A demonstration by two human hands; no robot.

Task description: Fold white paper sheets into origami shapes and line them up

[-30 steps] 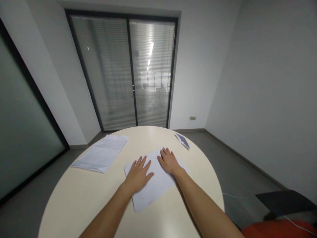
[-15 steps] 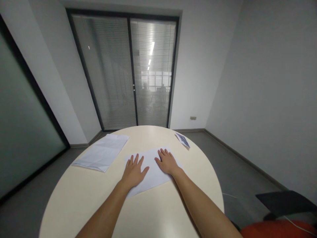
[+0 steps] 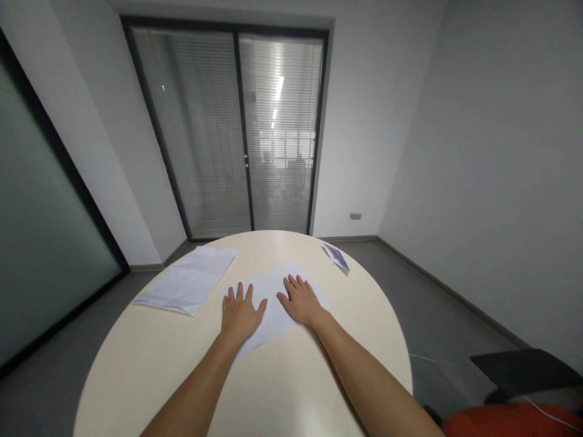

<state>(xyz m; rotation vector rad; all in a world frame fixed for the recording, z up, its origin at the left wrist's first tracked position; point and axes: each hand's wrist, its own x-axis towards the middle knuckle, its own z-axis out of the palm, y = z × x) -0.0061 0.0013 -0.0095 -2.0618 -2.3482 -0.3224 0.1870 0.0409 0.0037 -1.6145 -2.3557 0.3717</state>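
A white sheet of paper (image 3: 272, 303) lies flat on the round cream table (image 3: 273, 388), turned at an angle. My left hand (image 3: 242, 314) rests palm down over its left part, fingers spread and thumb out to the right. On the right part of the sheet lies my right hand (image 3: 301, 300), also palm down, with its fingers stretched forward and thumb apart. Neither hand grips anything. Both cover portions of the paper beneath them.
Folded white paper (image 3: 189, 282) lies at the table's left edge. A small folded printed sheet (image 3: 336, 257) sits near the right edge. A chair with a red seat (image 3: 510, 420) stands at lower right. Beyond the table is a glass door with blinds (image 3: 282, 200).
Both hands have shifted slightly to the left, and the sheet beneath them has moved left and turned a little anticlockwise. The other papers lie where they were.
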